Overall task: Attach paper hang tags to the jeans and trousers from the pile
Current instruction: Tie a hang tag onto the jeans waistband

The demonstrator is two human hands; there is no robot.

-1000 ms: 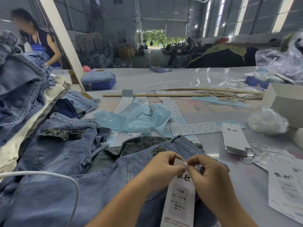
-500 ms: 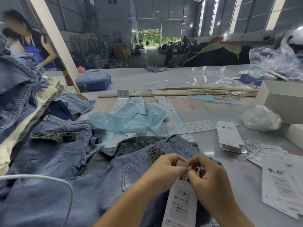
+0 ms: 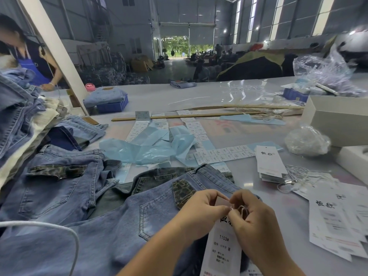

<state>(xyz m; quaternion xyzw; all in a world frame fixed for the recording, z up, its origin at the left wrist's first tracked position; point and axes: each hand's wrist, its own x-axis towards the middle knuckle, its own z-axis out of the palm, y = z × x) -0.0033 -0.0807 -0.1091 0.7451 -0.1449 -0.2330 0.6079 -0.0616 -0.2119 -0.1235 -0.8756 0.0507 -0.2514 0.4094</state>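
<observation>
Blue jeans spread under and left of fingers, white hang tag hanging just below them, left hand and right hand fingertips meeting, both pinching the tag's thin string at tag top.

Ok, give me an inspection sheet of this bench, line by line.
Surface: grey table, glossy.
Job's things: hang tag over the front jeans; tag stack to the right.
Clutter: blue plastic film, label strips, wooden sticks, white boxes, crumpled bag.
Hands: left hand and right hand pinch the tag's string.
Cables: white cord at lower left.
Surroundings: warehouse hall; a person across the table.
</observation>
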